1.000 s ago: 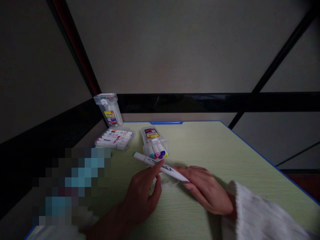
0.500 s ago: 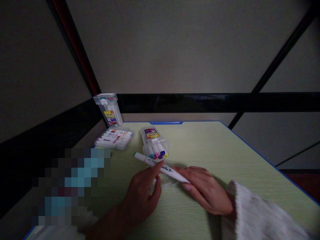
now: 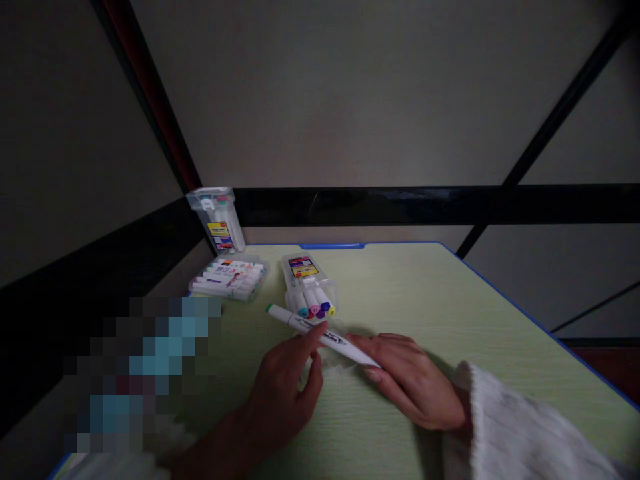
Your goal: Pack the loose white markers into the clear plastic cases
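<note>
A white marker [image 3: 305, 325] with a green end and dark printing lies slantwise between my hands, above the table. My left hand [image 3: 285, 380] has its index finger along the marker's middle and its thumb curled below. At the lower end, my right hand [image 3: 415, 380] pinches the marker between thumb and fingers. Just beyond, a clear plastic marker case [image 3: 326, 285] lies on its side, its mouth towards me, showing several coloured marker ends. Something clear, apparently the open lid [image 3: 340, 365], is partly hidden under the marker and hands.
A flat clear case of markers [image 3: 230, 277] lies at the left on the pale green table [image 3: 425, 287]. Behind it another clear marker case [image 3: 220, 223] stands upright near the wall. A blurred-out patch [image 3: 150, 363] covers the table's left edge. A blue clip [image 3: 333, 246] sits on the far edge.
</note>
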Available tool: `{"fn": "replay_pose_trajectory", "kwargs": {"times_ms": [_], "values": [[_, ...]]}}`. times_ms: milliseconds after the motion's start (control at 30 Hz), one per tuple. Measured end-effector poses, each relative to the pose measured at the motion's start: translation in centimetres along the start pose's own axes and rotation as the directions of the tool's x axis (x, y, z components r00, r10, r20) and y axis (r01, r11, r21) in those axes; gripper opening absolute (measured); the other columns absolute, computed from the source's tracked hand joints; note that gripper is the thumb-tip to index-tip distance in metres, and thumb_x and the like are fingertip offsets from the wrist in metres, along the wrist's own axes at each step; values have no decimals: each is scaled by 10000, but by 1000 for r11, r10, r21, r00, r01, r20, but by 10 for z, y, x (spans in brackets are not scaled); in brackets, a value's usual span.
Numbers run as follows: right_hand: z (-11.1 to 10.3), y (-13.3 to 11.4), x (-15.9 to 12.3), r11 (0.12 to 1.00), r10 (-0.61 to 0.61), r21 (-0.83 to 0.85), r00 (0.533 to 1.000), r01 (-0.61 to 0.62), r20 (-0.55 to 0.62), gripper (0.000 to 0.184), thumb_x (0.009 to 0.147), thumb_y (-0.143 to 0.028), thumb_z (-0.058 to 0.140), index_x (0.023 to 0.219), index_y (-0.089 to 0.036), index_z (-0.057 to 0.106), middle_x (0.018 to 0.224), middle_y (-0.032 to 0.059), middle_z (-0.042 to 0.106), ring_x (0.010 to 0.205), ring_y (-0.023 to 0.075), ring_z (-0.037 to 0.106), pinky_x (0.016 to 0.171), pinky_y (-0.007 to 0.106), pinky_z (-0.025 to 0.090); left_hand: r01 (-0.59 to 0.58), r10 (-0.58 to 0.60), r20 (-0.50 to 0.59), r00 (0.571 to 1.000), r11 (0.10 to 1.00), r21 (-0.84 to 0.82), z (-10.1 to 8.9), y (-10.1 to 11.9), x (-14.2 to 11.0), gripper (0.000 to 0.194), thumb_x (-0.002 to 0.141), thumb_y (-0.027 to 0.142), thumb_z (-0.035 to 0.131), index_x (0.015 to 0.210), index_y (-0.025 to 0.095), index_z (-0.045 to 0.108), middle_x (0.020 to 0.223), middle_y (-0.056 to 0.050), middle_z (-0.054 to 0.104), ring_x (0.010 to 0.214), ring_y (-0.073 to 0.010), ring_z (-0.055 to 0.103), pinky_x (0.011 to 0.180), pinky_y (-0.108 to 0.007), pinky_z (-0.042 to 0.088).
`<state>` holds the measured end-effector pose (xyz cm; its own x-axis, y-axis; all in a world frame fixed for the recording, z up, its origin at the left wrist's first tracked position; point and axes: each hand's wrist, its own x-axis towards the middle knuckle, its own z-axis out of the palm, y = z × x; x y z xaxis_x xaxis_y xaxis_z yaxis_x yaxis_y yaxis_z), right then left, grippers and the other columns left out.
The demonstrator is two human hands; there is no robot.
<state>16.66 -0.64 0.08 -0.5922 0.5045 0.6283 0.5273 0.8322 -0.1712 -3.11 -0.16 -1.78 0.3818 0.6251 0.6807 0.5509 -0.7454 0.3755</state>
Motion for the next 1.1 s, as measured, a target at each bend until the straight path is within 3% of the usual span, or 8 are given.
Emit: {"fn": "replay_pose_trajectory", "kwargs": {"times_ms": [200,1100], "values": [[1,0,-1,1000,-3,19,1000,3,-8,373,939,-278,214,1143,-106,474,680,66,642,617,175,630,540,301,523,-8,8,-2,1000,1000,3,1,0,0,362,804,84,422,1160,131,472,809,-50,652,719,-125,611,729,-225,511],[0,0,-1,1000,6,21,1000,-6,3,378,938,-285,221,1163,-113,471,704,70,651,633,174,632,565,296,520,0,0,-5,1000,1000,4,2,-1,0,351,806,96,425,1150,142,480,712,-27,623,704,-133,612,725,-241,520]]}}
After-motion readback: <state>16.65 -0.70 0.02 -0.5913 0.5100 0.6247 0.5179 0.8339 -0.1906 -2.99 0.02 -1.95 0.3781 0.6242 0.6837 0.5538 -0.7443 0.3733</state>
